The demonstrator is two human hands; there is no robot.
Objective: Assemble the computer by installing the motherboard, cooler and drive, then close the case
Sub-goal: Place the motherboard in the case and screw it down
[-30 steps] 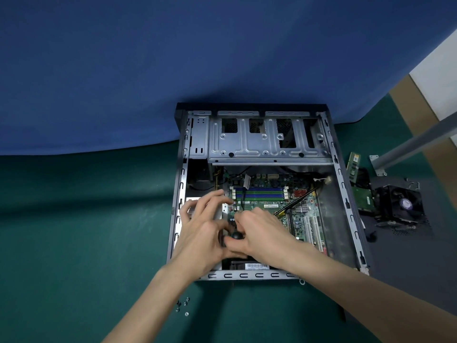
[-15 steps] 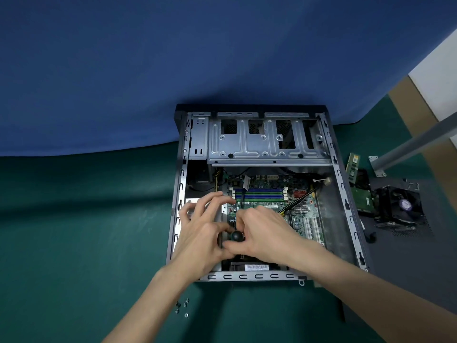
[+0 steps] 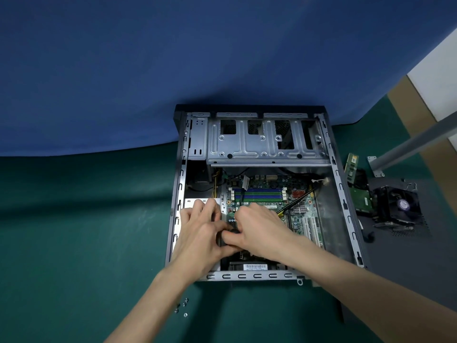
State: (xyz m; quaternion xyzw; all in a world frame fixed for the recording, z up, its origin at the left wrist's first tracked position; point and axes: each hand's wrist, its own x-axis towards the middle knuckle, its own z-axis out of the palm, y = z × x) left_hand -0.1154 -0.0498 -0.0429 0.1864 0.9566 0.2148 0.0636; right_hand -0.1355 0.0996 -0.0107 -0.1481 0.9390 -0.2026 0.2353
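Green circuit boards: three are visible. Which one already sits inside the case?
The motherboard, the large one with blue slots, within the case walls; the memory stick and the drive lie outside, to its right.

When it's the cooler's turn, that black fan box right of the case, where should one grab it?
Probably from above, fingers on two opposite side walls of the cooler. It sits upright on the dark panel, fan facing up, so the top is blades, not a grip. The drive crowds its left side; near and far walls look freest.
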